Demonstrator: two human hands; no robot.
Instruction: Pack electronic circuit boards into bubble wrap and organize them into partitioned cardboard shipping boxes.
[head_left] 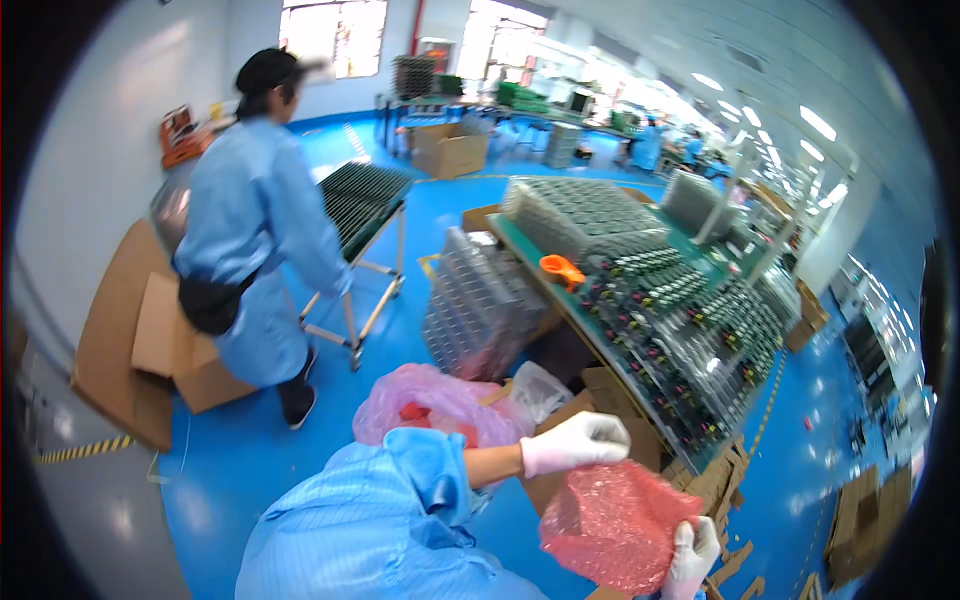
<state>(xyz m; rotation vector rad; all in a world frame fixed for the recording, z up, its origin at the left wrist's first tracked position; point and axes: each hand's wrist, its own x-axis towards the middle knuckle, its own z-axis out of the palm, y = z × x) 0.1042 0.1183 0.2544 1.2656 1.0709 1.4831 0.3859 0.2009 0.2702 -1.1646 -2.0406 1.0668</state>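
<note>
A pink-red translucent bubble-wrap bag (615, 525), crinkled and shiny, is stretched out in front of me at the lower right. My left hand (580, 445), in a white glove, is at the bag's upper edge with its fingers curled and pinched on it. On the bag's right edge, my right hand (692, 556), gloved too, grips with the thumb pressed against the plastic. Whether anything is inside the bag, I cannot tell. Left of my hands lies a large pinkish-purple plastic bag (440, 395) with red material showing in it.
A green-topped workbench (540, 275) bears rows of small parts (690, 350), clear trays (590, 215) and an orange tape dispenser (562, 270). Stacked clear trays (475, 310) stand beside it. At left, a person (255, 230) in blue handles a rack cart (365, 205). Cardboard (730, 510) lies right.
</note>
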